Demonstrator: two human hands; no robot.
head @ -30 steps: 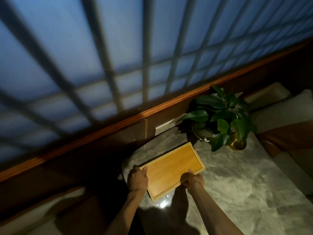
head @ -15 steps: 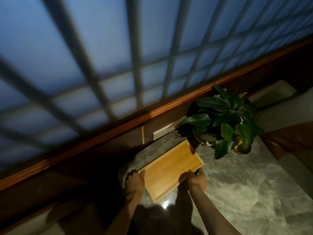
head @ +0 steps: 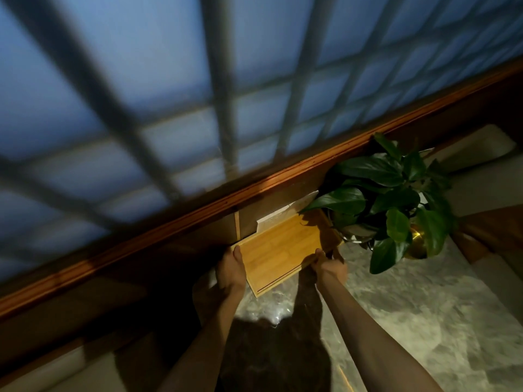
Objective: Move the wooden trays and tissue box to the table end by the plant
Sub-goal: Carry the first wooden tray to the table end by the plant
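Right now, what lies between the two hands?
In the head view, the wooden tray lies between them: the left hand grips its left edge, the right hand its right edge, beside the plant.

A wooden tray (head: pixel 278 250) sits at the far end of the surface (head: pixel 410 306), directly left of the potted plant (head: pixel 393 199), whose leaves overhang the tray's far right corner. The left hand (head: pixel 229 271) grips the tray's left edge and the right hand (head: pixel 329 267) its near right edge. Behind tray and plant runs a wall rail (head: pixel 198 210), with a window grille (head: pixel 226 80) above it.
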